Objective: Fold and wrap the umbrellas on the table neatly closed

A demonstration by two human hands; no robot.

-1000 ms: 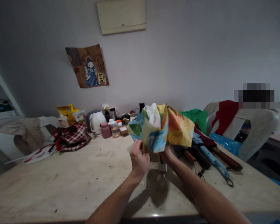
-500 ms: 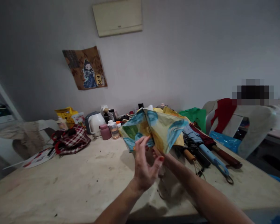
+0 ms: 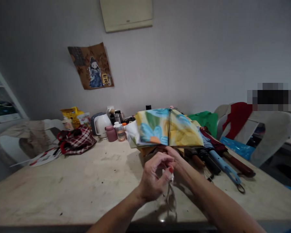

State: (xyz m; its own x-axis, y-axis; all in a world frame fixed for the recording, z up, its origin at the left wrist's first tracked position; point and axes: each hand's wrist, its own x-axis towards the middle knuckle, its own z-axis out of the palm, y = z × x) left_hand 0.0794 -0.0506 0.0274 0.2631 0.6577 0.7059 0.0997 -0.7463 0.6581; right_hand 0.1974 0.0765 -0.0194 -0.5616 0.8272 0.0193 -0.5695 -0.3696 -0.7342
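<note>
On your left, the pale, stained table (image 3: pixel 82 194) carries a dark-red-and-white checked cloth bag (image 3: pixel 80 142), with a bright yellow packet (image 3: pixel 70 114) behind it. Right of these you have a white-and-grey plastic kettle (image 3: pixel 103 124), then a squat dusty-pink jar (image 3: pixel 111 134) beside a clear, white-capped bottle (image 3: pixel 121 134). Above you, a brown illustrated poster (image 3: pixel 82 71) hangs on the grey wall (image 3: pixel 196 58).

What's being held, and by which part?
The right grip holds the floral umbrella beneath its canopy, probably by the shaft; any hold by the left grip is unclear.
</note>
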